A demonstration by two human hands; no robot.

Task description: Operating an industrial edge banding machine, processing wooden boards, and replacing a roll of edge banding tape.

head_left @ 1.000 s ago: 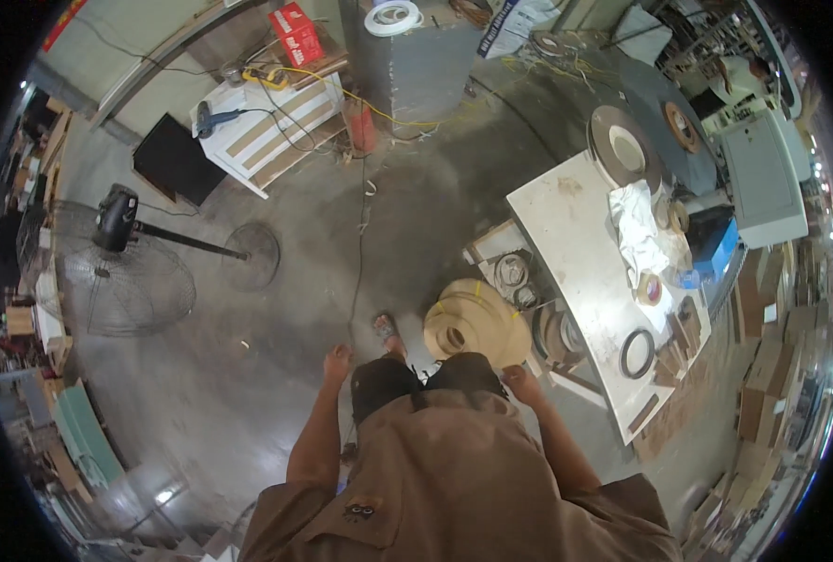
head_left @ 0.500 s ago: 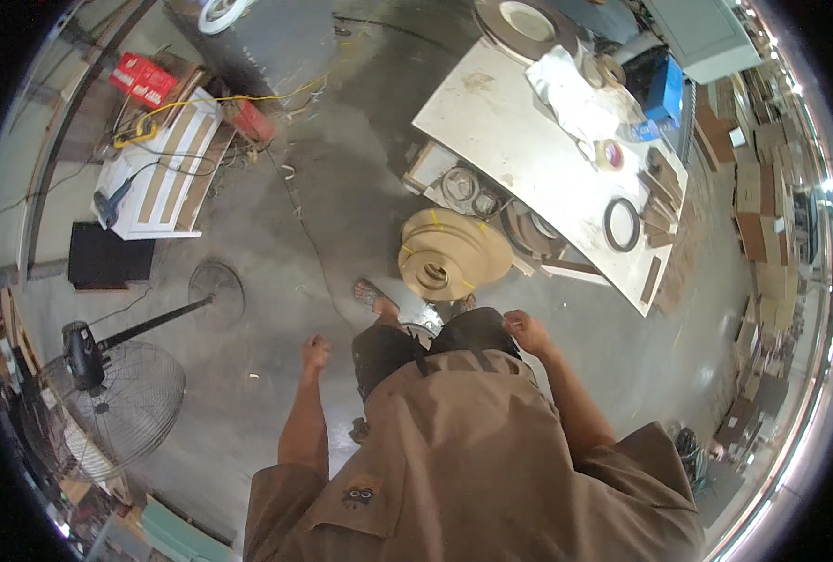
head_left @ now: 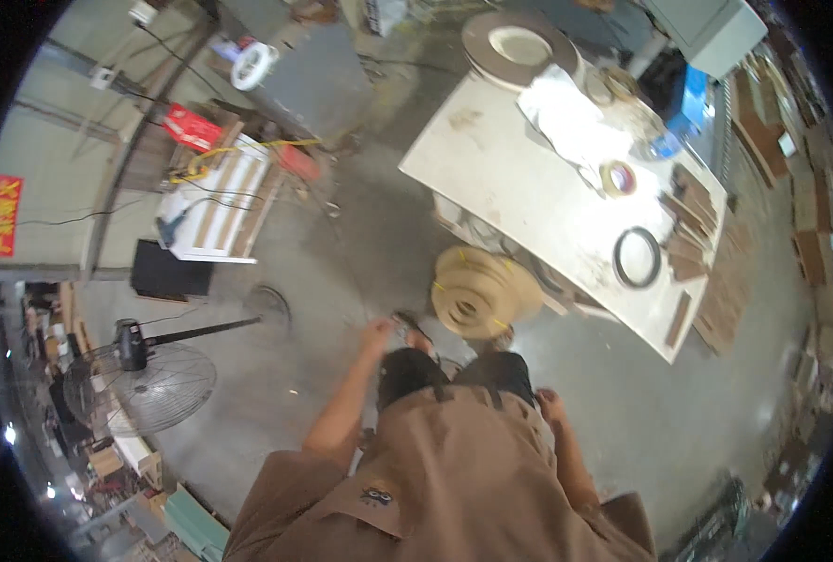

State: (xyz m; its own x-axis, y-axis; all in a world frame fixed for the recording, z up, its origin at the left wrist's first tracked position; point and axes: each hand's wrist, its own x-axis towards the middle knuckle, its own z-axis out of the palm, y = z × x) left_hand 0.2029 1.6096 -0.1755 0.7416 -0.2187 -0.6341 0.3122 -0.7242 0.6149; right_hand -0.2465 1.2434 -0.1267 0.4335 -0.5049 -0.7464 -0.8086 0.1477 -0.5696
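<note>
Left hand swung forward, right hand back. Rolls (round, no long axis) on floor by table's near edge, ahead-right of left hand, nearer in view. Fingers blurred; closure can't be told.

Left fingers, right fingers near dark shorts — tan rolls beside white table.

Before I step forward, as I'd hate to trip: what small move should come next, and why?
Probably a short step leftward: the tan rolls are stacked right in front of your right foot, beside the white table, so going straight ahead could catch them.
</note>
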